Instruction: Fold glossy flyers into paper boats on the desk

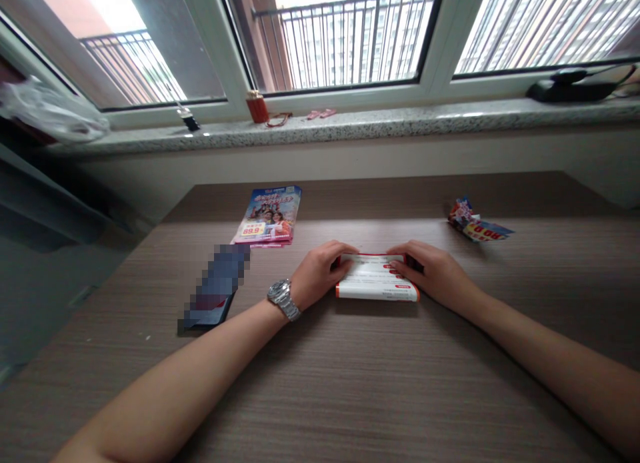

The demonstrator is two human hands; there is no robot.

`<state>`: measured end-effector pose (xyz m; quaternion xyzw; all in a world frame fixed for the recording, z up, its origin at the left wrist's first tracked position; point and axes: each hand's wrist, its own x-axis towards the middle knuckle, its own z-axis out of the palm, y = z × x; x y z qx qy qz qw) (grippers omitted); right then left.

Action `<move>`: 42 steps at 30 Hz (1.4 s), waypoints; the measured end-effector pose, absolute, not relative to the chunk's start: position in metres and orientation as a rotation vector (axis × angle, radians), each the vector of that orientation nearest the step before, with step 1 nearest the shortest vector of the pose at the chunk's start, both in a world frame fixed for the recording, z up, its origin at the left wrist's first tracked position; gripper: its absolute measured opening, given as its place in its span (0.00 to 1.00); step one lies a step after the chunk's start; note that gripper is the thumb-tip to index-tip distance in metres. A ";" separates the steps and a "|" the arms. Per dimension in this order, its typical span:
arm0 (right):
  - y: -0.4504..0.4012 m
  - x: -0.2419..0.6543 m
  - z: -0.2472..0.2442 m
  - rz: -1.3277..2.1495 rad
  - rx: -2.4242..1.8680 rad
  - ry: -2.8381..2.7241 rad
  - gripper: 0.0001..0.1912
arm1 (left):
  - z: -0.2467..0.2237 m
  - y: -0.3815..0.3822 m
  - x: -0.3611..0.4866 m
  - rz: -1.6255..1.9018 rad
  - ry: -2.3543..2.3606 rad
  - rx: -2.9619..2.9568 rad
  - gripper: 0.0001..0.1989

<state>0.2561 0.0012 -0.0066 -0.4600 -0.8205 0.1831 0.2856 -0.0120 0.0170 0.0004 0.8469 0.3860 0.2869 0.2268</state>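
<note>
A white printed leaflet with red headings and a red-orange edge lies at the middle of the table, its near part bent over. My left hand grips its left side, thumb on top and fingers at the far edge. My right hand holds the right side in the same way, its thumb pressing on the printed face. The fingertips at the far edge are partly hidden. On my left wrist sits a silver metal watch.
Left of my hands are a stack of colourful flyers and a dark, pixelated flat object. A crumpled or folded flyer piece rests at the back right. Along the windowsill stand a red lighter-like item and a small dark bottle.
</note>
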 end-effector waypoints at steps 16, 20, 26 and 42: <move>0.002 0.256 -0.009 0.484 -1.230 -2.190 0.09 | -0.001 0.017 -0.012 0.818 1.037 2.336 0.12; 0.002 0.257 -0.009 0.490 -1.230 -2.192 0.09 | 0.001 0.017 -0.012 0.808 1.051 2.328 0.12; 0.002 0.256 -0.009 0.494 -1.235 -2.191 0.08 | 0.002 0.016 -0.012 0.805 1.047 2.314 0.12; 0.003 0.256 -0.009 0.501 -1.233 -2.198 0.08 | 0.000 0.018 -0.012 0.803 1.049 2.327 0.12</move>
